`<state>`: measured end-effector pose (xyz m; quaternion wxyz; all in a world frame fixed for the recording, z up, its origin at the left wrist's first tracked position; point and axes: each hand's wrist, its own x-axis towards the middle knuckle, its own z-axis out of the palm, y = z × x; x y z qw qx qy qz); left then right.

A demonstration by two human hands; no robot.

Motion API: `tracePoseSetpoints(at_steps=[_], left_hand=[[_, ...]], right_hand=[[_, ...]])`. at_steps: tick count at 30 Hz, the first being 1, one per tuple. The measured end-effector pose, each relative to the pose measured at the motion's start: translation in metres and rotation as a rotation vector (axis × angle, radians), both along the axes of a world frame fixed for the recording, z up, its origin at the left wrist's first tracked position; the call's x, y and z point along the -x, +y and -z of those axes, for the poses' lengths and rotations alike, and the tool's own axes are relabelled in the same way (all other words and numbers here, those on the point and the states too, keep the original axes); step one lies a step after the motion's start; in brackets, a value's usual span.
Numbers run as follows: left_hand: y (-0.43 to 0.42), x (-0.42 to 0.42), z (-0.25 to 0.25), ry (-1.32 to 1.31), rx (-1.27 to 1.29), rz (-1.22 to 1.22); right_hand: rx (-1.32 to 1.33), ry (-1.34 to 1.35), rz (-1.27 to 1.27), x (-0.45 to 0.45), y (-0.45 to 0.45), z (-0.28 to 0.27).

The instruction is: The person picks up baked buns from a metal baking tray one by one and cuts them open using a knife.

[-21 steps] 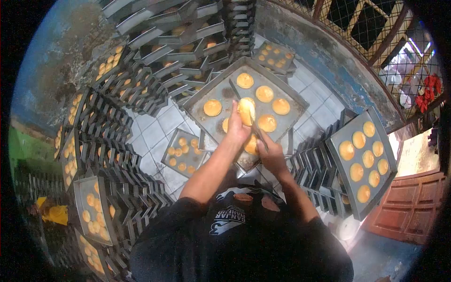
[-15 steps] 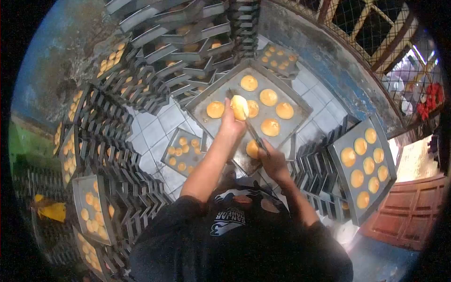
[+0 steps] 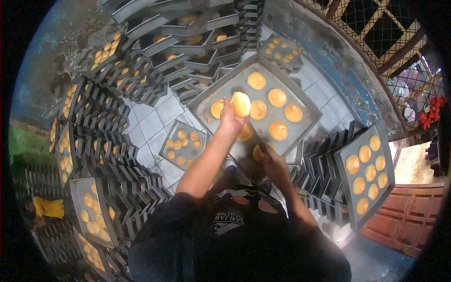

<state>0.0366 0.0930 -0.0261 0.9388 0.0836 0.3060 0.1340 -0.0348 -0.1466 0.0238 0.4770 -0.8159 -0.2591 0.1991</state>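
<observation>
My left hand (image 3: pixel 230 121) holds a round golden bun (image 3: pixel 241 105) upright over a large metal tray (image 3: pixel 307 107). My right hand (image 3: pixel 272 162) is closed at the tray's near corner, gripping a long, thin dark tool (image 3: pixel 254 132) that looks like a blade or spatula; its tip points up toward the held bun. Several golden buns, such as one at the tray's right (image 3: pixel 293 113), lie on the tray around the hands. Another bun (image 3: pixel 258 153) sits beside my right hand, partly covered by it.
Tall stacks of trays with buns stand left (image 3: pixel 101 160), at the back (image 3: pixel 188 42) and right (image 3: pixel 342 174). A smaller tray of buns (image 3: pixel 181 157) rests low at the left of the large tray. A wooden door (image 3: pixel 399 211) stands at the far right.
The view has shifted, so the large tray sits slightly further right. My left hand with the bun has drawn a little left from the tool, and my right hand has moved slightly down.
</observation>
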Motion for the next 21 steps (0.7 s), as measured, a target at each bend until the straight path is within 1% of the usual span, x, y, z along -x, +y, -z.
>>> tracePoseSetpoints(at_steps=[2,3,4,5,6,7,8,9,10,11,12,13,14,15,16,17,18,19,20,21], left_hand=[[-0.01,-0.001,0.002,0.061,-0.016,-0.026],[-0.013,0.0,0.012,0.019,-0.054,0.048],[-0.013,0.001,0.018,-0.022,-0.091,0.123],[-0.01,-0.001,0.023,-0.015,-0.088,0.131],[-0.005,-0.006,0.025,0.044,-0.086,0.094],[0.002,-0.014,0.029,0.099,-0.086,0.058],[0.013,-0.025,0.031,0.096,-0.085,0.064],[0.026,-0.036,0.041,0.067,-0.084,-0.022],[0.036,-0.044,0.044,0.039,-0.081,-0.107],[0.048,-0.051,0.046,0.06,-0.204,-0.104],[0.058,-0.055,0.048,0.08,-0.327,-0.101],[0.064,-0.056,0.035,0.129,-0.32,-0.096],[0.065,-0.058,0.025,0.228,-0.371,-0.071],[0.076,-0.064,0.046,0.255,-0.566,-0.033],[0.083,-0.07,0.066,0.277,-0.763,0.007],[0.075,-0.064,0.06,0.268,-0.766,0.026],[0.056,-0.058,0.045,0.319,-1.397,0.025],[0.045,-0.051,0.037,0.36,-2.024,-0.014],[0.033,-0.054,0.038,0.34,-2.032,-0.002],[0.02,-0.058,0.041,0.267,-2.038,0.261]], right_hand=[[-0.085,-0.045,0.033,-0.004,0.01,0.017],[-0.083,-0.04,0.04,-0.012,0.02,0.028],[-0.061,-0.092,0.046,-0.024,0.034,0.038],[-0.038,-0.144,0.052,-0.03,0.043,0.045],[-0.034,-0.138,0.058,-0.029,0.046,0.042],[-0.104,-0.135,0.042,-0.03,0.05,0.035],[-0.175,-0.137,0.024,-0.032,0.052,0.028],[-0.169,-0.137,0.031,-0.03,0.048,0.026],[-0.09,-0.108,0.018,-0.022,0.035,0.026],[-0.01,-0.08,0.007,-0.013,0.02,0.027],[0.0,-0.079,0.017,-0.001,0.0,0.031],[0.051,-0.06,0.073,0.015,-0.023,0.036],[0.1,-0.041,0.131,0.026,-0.038,0.039],[0.106,-0.039,0.144,0.035,-0.044,0.024],[0.0,0.207,0.269,0.045,-0.048,-0.004],[-0.115,0.45,0.396,0.053,-0.053,-0.019],[-0.133,0.445,0.441,0.06,-0.069,-0.006],[-0.074,0.367,0.451,0.064,-0.083,0.018],[-0.014,0.292,0.458,0.069,-0.094,0.031],[-0.072,0.388,0.513,0.066,-0.093,0.028]])
